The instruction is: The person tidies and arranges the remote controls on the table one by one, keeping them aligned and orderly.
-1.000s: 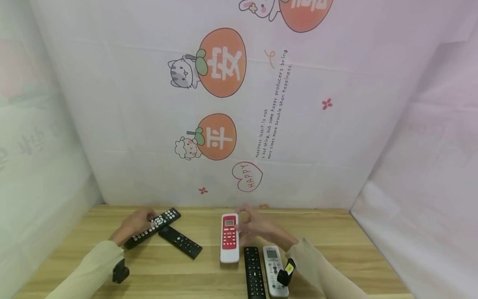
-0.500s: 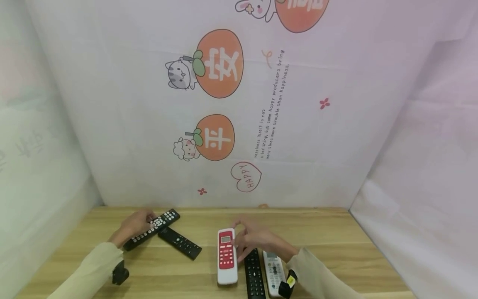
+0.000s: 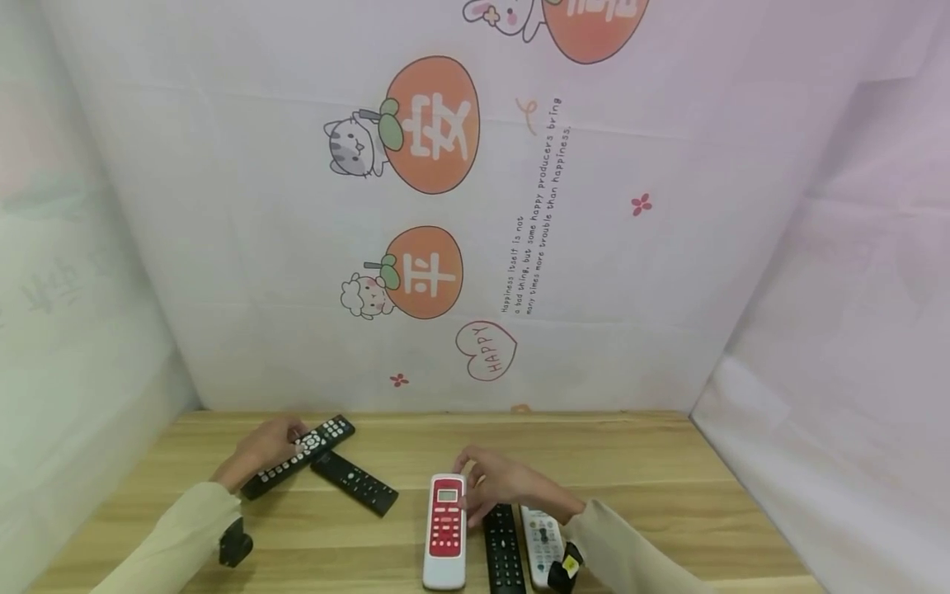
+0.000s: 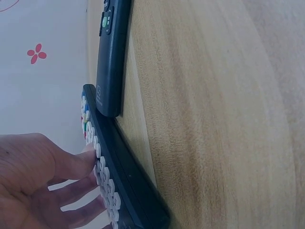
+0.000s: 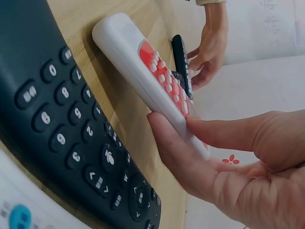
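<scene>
In the head view, my left hand (image 3: 263, 447) grips a black remote control with white buttons (image 3: 331, 431) at the table's left. In the left wrist view, the thumb (image 4: 78, 164) lies on its button face and the other fingers are at its far side. A smaller black remote (image 3: 358, 485) lies askew, its end against the gripped one. My right hand (image 3: 508, 485) pinches a white remote with a red button panel (image 3: 445, 528) by its right edge near the display end. Whether this remote touches the table is unclear.
Right of the red-panelled remote lie a long black remote (image 3: 505, 551) and a white remote (image 3: 543, 540), side by side, partly under my right hand and wrist. A printed white cloth (image 3: 594, 346) hangs behind the wooden table (image 3: 334, 544); more cloth hangs at both sides.
My right hand has brought the red-panelled remote toward me and slightly left, so it now lies about level with the long black remote. My left hand stays put on its remote.
</scene>
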`<action>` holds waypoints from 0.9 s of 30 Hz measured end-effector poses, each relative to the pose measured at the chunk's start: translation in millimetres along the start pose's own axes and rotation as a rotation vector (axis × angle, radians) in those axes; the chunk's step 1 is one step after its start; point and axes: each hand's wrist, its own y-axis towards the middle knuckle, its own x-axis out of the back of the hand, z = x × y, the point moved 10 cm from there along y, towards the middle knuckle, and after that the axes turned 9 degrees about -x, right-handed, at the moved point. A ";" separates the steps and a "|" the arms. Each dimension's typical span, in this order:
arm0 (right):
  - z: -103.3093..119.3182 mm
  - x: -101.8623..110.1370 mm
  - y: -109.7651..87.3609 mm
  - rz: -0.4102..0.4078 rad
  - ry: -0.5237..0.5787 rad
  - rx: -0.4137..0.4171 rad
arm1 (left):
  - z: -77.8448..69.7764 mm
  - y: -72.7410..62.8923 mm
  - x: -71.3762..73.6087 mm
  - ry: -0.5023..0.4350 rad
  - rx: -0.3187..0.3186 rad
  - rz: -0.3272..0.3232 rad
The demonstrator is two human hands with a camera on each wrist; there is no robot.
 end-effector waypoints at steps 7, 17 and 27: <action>1.4 -6.4 5.3 0.000 -0.100 0.031 | 3.9 1.3 -2.1 0.011 -0.008 0.004; 4.4 -9.5 9.8 -0.067 -0.243 0.063 | 0.2 -0.1 -0.5 -0.003 -0.013 0.009; 10.5 -15.5 11.3 -0.174 -0.496 0.054 | -3.1 -1.0 0.9 0.000 -0.024 0.006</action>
